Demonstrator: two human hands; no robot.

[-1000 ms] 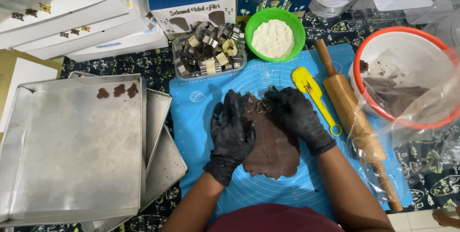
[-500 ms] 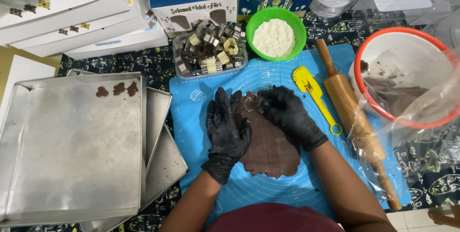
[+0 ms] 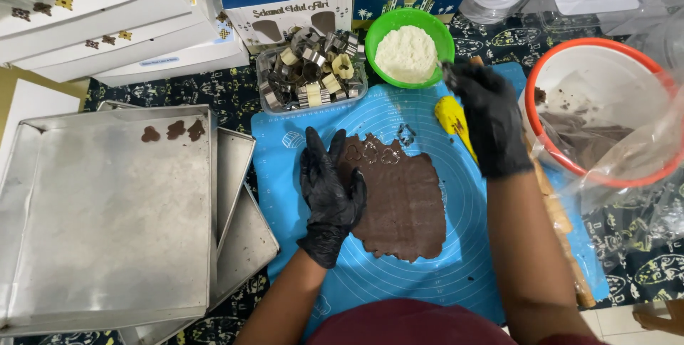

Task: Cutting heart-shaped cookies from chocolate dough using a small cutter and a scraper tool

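Observation:
A flat sheet of dark brown dough [image 3: 406, 202] lies on a blue silicone mat [image 3: 427, 281]. Clover-shaped outlines are pressed into its top edge. My left hand [image 3: 328, 188], in a black glove, rests flat with fingers spread on the dough's left edge. My right hand [image 3: 484, 117], also gloved, is stretched up to the rim of a green bowl of white flour [image 3: 406, 53]. Its fingertips pinch what looks like a small metal cookie cutter [image 3: 447, 69].
A clear tub of metal cutters [image 3: 310, 67] stands behind the mat. A yellow scraper [image 3: 450, 113] and a wooden rolling pin [image 3: 563, 224] lie under my right arm. A red-rimmed bowl [image 3: 570, 49] holds dough scraps. Stacked metal trays [image 3: 107, 224] at left carry three cut-outs [image 3: 171, 131]. Boxes line the back.
My right hand has lifted off the dough and moved up and right to the flour bowl. My left hand has stayed on the dough's left edge.

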